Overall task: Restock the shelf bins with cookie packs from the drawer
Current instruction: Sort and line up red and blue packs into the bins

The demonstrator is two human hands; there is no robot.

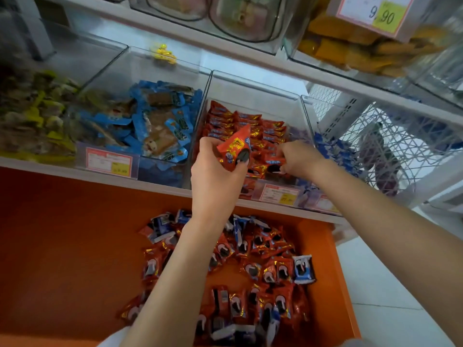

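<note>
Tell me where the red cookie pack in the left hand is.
Head view, centre: the left hand holds the red cookie pack over the front of the red-pack bin, left of the right hand.

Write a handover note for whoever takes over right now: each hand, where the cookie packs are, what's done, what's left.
Left hand: grips one red pack above the front of the clear bin.
Right hand: inside that bin, fingers curled on a front-row pack.
Done: rows of red packs fill the back of the bin.
Left: seat both packs. Many red and a few blue packs lie loose in the orange drawer. The blue ones likely go in the blue-pack bin on the right.
</note>
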